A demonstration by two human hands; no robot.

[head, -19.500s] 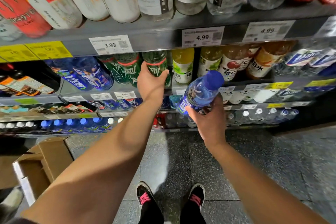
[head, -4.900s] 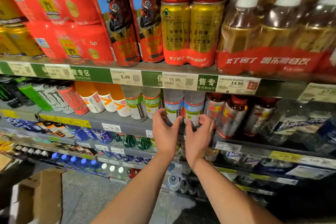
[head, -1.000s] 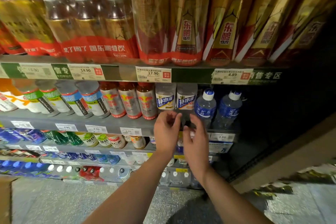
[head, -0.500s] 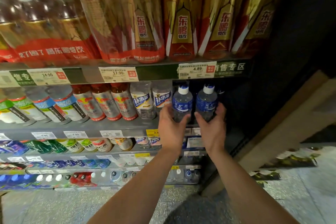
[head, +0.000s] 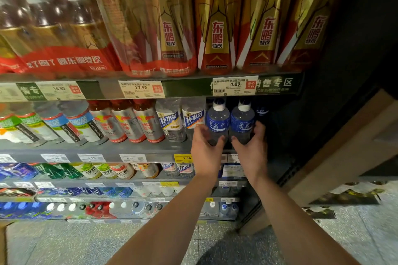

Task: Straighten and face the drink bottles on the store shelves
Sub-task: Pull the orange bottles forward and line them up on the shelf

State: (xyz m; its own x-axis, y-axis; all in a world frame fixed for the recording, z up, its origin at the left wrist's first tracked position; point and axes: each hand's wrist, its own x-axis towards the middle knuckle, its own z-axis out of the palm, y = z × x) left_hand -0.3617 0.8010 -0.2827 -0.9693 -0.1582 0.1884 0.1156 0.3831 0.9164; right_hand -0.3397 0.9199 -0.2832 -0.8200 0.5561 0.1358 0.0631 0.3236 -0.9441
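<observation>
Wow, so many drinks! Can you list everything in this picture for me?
Blue-labelled clear plastic bottles with white caps: two, second shelf, right end, one gripped by each hand.
White-and-blue-labelled clear bottles: two, just left of those.
Red-and-silver-labelled bottles: three, further left.
Tall gold-and-red bottles: several, top shelf.
Shrink-wrapped amber bottle packs: top shelf, left.
White paper price tags: many, on shelf edges.
Grey speckled floor: below.
Left hand: on the left blue bottle.
Right hand: on the right blue bottle.

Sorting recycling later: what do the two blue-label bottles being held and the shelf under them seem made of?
The two blue-label bottles: likely clear glossy plastic, see-through above the labels, with white caps. The shelf: probably grey-painted metal, matte and flat; the look leaves it open.
</observation>
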